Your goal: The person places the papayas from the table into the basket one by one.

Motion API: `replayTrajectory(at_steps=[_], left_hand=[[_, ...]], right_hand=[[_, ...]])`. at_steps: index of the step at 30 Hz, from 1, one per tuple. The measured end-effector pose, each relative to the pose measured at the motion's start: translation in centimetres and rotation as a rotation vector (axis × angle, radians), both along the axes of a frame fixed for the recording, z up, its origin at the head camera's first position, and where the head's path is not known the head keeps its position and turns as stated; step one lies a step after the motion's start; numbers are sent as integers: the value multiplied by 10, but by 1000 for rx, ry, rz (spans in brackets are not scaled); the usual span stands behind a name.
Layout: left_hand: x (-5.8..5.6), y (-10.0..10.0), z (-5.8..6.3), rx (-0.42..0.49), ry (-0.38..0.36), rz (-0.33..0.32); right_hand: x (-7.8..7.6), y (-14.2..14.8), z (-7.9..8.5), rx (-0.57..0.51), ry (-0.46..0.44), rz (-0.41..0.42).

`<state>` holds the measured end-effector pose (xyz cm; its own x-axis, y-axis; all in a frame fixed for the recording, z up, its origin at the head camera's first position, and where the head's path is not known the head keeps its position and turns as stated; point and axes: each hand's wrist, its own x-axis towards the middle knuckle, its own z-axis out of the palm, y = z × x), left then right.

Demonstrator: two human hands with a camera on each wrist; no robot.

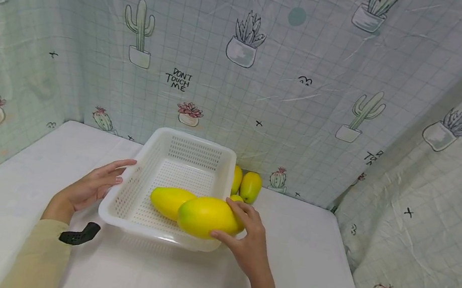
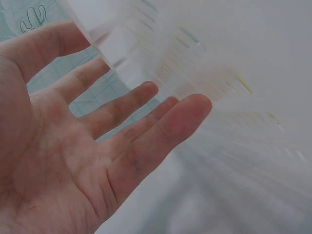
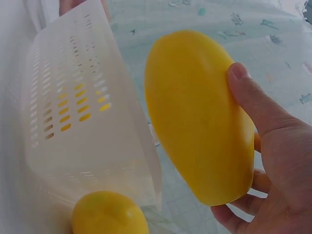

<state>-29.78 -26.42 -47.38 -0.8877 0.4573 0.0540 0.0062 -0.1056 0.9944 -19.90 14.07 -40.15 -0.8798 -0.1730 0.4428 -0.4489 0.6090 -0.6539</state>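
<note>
My right hand (image 1: 250,239) holds a large yellow papaya (image 1: 206,217) with a greenish tip, thumb on one side and fingers on the other. In the right wrist view the papaya (image 3: 197,117) is held just above the rim of a white perforated plastic basket (image 3: 109,161). Another yellow papaya (image 1: 167,199) lies inside the basket (image 1: 151,233), partly covered by the held one in the head view. At the basket's left wall, my left hand (image 1: 91,187) has its fingers extended. Its fingertips (image 2: 195,105) are right at that wall in the left wrist view.
To the right of the basket, near the back, several yellow fruits (image 1: 251,187) sit close together. One yellow fruit (image 3: 109,214) shows beside the basket in the right wrist view. A cactus-print curtain (image 1: 239,94) hangs behind the white tabletop (image 1: 306,269).
</note>
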Motion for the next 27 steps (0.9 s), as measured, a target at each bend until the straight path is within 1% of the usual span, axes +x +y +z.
replayTrajectory(at_steps=[6,12,19,27], left_hand=[[0,-1,-1,-8,4,4],[-1,2,-1,-10,13,3],[-1,2,-1,-9,23,-6],[-1,2,-1,-56,1,36]], right_hand=[[-1,-1,1,15,36,13],[2,-2,2,17,16,9],[1,-6,1,40,24,13],[-2,-12,-1,22,-15,22]])
